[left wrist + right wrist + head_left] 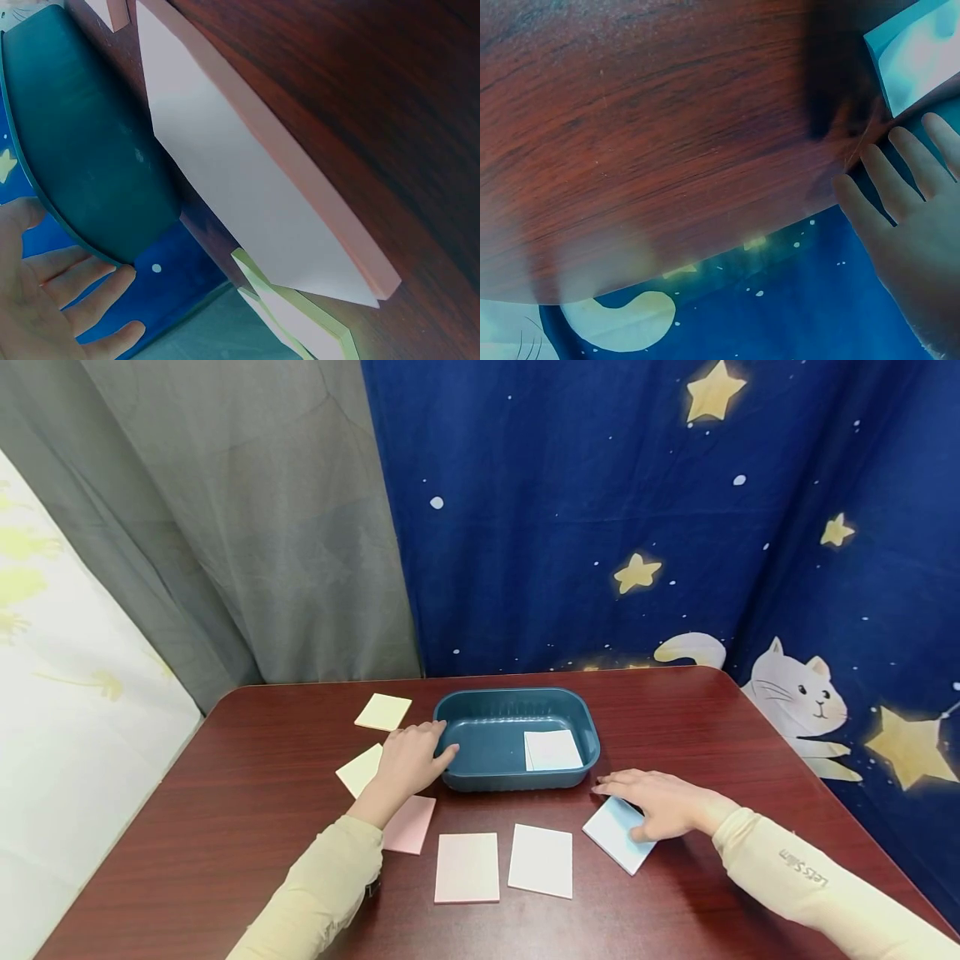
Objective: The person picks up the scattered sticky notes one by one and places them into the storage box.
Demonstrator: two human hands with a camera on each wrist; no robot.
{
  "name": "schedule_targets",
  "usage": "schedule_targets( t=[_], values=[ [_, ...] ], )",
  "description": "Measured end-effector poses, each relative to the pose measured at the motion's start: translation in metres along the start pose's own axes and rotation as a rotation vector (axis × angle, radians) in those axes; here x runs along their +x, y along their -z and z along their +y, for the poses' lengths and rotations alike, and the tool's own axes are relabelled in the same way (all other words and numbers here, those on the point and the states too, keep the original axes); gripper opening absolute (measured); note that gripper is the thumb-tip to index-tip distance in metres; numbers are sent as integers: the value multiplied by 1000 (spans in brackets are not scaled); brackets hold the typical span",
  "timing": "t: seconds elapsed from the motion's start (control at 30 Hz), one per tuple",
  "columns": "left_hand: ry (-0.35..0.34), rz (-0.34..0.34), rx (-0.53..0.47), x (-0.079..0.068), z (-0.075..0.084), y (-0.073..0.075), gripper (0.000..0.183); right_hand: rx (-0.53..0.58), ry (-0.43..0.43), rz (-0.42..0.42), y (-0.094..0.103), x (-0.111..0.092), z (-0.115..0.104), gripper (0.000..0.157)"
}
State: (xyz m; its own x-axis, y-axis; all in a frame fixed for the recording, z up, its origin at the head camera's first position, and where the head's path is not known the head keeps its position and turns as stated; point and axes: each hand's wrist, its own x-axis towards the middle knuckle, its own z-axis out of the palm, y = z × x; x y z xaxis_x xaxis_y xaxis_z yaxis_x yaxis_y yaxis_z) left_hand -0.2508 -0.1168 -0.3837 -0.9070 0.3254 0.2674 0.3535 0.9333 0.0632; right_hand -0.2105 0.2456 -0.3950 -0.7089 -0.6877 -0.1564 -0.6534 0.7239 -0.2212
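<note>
My left hand [408, 760] is at the left end of a dark teal rectangular tray [517, 781], fingers extended at its rim and thumb over the inside. The left wrist view shows these fingers [112, 289] spread along the rim. My right hand [663, 802] reaches over a pale blue sticky-note pad [617, 839], with its thumb by the pad's right corner and its fingers beyond the upper one. In the right wrist view, the right fingers [911, 169] are spread beside the pad. White note pads [553, 750] lie inside the tray's right half.
Two pale yellow pads [383, 712] lie left of the tray. A pink pad [409, 825], partly behind the left arm, a pale pink pad [467, 868] and a white pad [541, 861] lie before it on the reddish-brown table [262, 777]. Curtains [525, 527] hang behind.
</note>
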Motion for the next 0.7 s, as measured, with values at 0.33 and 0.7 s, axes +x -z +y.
schedule_targets(
  t=[0.33,0.7],
  values=[
    [5,-2,-6,-1,0,0,51,0,10,-25,-1,0,-1,62],
    [-7,13,-4,0,-1,-1,50,18,24,-33,-1,-7,-2,65]
  ],
)
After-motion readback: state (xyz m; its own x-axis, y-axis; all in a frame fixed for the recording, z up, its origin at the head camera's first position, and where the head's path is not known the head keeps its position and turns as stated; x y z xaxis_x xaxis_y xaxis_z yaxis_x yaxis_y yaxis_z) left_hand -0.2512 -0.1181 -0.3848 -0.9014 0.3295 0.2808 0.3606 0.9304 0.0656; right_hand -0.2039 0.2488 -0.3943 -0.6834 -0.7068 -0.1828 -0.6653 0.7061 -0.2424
